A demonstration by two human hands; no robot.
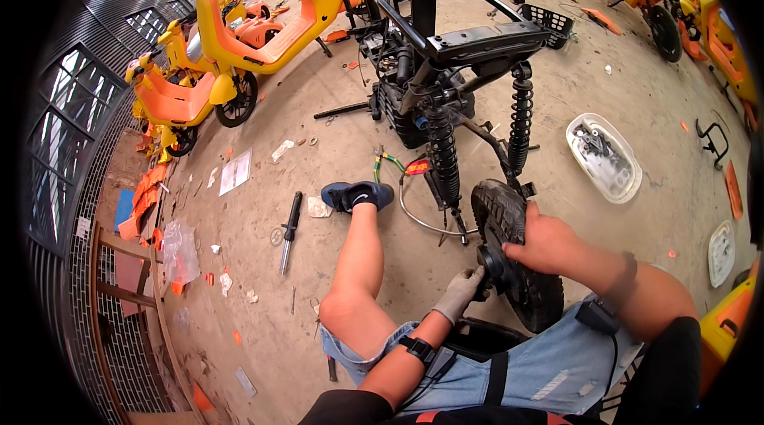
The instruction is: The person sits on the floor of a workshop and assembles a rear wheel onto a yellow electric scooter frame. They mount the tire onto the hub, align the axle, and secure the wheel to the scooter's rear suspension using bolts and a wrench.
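A black wheel (535,291) with a knobby tyre stands tilted between my legs, just behind the stripped black scooter frame (477,47). My bare right hand (547,242) grips the tyre from its right side, with the thumb over the tread. On the left side of the wheel, my left hand (461,291), in a grey glove, is closed at the hub (495,267); what its fingertips hold there is hidden. Two coil-spring shock absorbers, the left one (444,156) and the right one (521,118), hang from the frame above the wheel.
A white tray (634,186) of metal parts lies to the right, with a white lid (721,254) beyond. A loose shock absorber (291,232) lies left of my foot (358,196). A cable (414,212) curves near the frame. Yellow-orange scooters (263,47) stand behind.
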